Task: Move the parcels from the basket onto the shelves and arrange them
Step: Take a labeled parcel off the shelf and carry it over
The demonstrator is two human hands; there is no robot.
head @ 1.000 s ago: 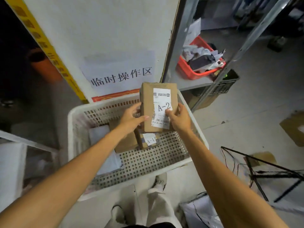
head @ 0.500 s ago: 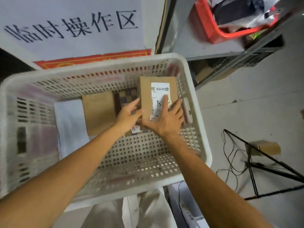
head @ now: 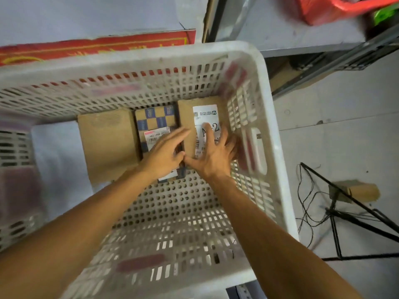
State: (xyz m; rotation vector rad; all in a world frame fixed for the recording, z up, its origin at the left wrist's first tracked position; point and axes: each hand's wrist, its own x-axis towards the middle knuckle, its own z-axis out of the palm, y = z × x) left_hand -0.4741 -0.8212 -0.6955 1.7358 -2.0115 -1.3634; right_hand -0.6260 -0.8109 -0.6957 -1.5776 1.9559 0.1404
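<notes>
Grey concrete floor [head: 336, 130] and a metal shelf [head: 287, 37] frame the white perforated basket [head: 133, 61] under inspection. Right grip [head: 213, 155] is released, fingers spread flat on the brown A-2 parcel [head: 205, 113], which lies label-up in the basket's far right corner, close against the wall. Left grip [head: 164, 152] is likewise unclenched, fingers straight and reaching over the checkered parcel [head: 156, 118] just beside it (motion blur prevents stating whether they touch). Neither grip encloses anything. Outward: a plain brown box [head: 108, 143] sits against the checkered parcel on its left, a white flat packet [head: 56, 160] lies further left, and a labelled item shows partly beneath the left wrist, identity unclear. All parcels seen are in the basket and none is on the shelf, so the task is judged far from complete. Risks: a flat palm offers no purchase, and the A-2 parcel is tight between wall and neighbour, so fingers may fail to get under an edge and the box could slip on lifting. Dragging it may also shift the checkered parcel. On the shelf stands a red basket [head: 336, 11], contents not legible.
</notes>
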